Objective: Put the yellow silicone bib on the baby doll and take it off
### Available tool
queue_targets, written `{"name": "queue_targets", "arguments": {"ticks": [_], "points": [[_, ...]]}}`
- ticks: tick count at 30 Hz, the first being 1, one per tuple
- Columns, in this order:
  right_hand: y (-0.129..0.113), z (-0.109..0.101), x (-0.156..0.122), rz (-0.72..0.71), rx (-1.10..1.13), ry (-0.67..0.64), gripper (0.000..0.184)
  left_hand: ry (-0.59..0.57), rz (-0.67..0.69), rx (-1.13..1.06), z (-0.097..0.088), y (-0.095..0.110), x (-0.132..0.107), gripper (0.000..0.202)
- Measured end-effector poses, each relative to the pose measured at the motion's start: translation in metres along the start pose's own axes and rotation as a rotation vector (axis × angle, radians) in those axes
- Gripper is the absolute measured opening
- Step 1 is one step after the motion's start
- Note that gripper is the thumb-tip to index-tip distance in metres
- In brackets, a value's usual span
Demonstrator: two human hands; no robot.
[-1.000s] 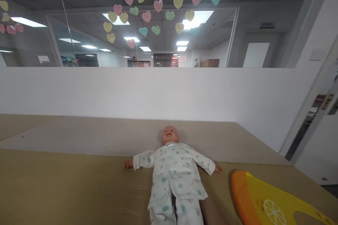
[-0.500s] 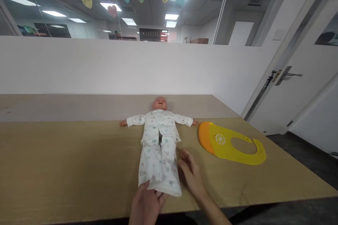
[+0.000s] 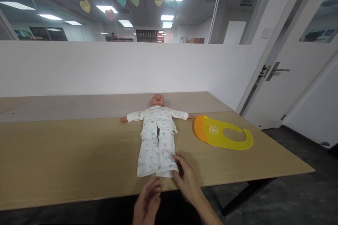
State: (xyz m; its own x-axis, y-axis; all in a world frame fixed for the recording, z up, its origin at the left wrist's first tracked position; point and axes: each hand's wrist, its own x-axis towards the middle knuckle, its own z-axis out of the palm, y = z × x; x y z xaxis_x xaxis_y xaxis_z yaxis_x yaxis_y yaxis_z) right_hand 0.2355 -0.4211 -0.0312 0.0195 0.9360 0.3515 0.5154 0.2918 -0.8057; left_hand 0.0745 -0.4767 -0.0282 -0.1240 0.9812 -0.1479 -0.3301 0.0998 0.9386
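Tan tabletop (image 3: 79, 154), head view: one doll (image 3: 157, 117) lying face-up at centre, one yellow-orange bib (image 3: 219, 141) beside it, two hands, the left hand (image 3: 148, 198) loosely half-curled and now clear of the trousers (image 3: 148, 154) it touched half a second earlier, the right hand (image 3: 187, 179), thumb and fingers wide, against their edge.

left hand (image 3: 147, 199): off trouser hem (image 3: 144, 174) | right hand (image 3: 188, 180): now at trouser leg's (image 3: 166, 149) edge

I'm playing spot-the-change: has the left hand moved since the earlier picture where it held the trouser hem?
Yes. Against the table, the left hand has drawn back, toward the near edge.
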Motion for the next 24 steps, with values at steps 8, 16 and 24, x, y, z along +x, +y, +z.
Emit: {"name": "queue_targets", "arguments": {"ticks": [8, 16, 24], "points": [[0.000, 0.006, -0.004, -0.031, -0.189, 0.009, 0.054, 0.023, 0.455, 0.405, 0.010, -0.001, 0.001, 0.028], [-0.003, 0.008, -0.005, -0.053, -0.334, -0.001, 0.048, -0.032, 0.796, 0.985, -0.014, -0.015, 0.012, 0.036], [-0.003, 0.009, -0.006, -0.084, -0.393, 0.029, 0.044, -0.045, 1.058, 1.375, -0.020, -0.018, 0.019, 0.041]]}}
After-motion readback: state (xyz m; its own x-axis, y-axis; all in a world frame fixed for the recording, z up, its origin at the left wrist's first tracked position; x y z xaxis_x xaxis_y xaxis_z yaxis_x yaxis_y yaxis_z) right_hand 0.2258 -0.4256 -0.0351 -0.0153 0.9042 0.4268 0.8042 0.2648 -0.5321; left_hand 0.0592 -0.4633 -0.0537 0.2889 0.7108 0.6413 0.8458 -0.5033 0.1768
